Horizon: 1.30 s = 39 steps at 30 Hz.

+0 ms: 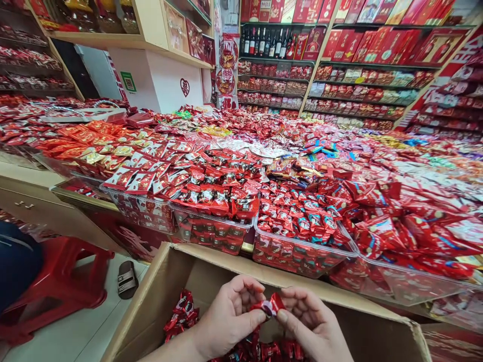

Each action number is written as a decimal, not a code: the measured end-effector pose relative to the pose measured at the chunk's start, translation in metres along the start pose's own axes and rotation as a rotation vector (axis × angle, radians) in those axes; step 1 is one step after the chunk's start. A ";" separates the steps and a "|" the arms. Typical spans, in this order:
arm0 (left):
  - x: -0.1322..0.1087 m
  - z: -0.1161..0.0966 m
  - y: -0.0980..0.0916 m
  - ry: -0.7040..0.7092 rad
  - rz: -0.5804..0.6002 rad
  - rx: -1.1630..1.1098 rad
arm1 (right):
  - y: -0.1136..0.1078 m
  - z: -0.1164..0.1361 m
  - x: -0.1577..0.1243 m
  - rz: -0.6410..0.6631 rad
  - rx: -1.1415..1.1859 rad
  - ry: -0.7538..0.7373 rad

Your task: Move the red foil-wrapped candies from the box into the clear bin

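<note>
Over an open cardboard box (128,306), both my hands pinch one small candy (268,305) in a shiny red twisted wrapper. My left hand (230,314) grips its left end between thumb and fingers. The other end, a flared red tip, sits between the thumb and fingers of my right hand (311,319). Inside the box lie more red wrapped candies (181,312), partly hidden by my hands and forearm.
Clear plastic bins (215,231) heaped with wrapped candies line the counter beyond the box. At left, a red plastic stool (71,276) stands on the tiled floor near a sandal (127,279), with part of a person's dark clothing (17,266) beside it. Shelves with bottles (266,44) rise behind.
</note>
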<state>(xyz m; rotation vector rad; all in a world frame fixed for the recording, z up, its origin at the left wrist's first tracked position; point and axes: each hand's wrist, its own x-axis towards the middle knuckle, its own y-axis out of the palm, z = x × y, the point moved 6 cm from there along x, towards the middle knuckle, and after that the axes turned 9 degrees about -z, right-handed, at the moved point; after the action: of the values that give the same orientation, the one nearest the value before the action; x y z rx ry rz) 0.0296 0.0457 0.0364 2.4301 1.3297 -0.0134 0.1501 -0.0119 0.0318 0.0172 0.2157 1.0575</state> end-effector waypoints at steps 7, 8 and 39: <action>0.000 0.004 -0.001 -0.004 0.098 -0.003 | -0.027 0.075 0.012 -0.079 -0.340 -0.342; 0.001 0.005 -0.002 -0.006 0.091 0.014 | -0.030 0.091 0.019 -0.111 -0.402 -0.424; 0.010 0.046 -0.010 -0.112 0.241 0.159 | 0.013 0.127 0.091 0.180 -1.318 -0.713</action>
<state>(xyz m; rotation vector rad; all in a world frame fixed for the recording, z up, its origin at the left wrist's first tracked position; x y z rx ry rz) 0.0352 0.0439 -0.0116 2.6647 1.0163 -0.1968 0.2054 0.0850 0.1424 -0.7720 -1.1590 1.1383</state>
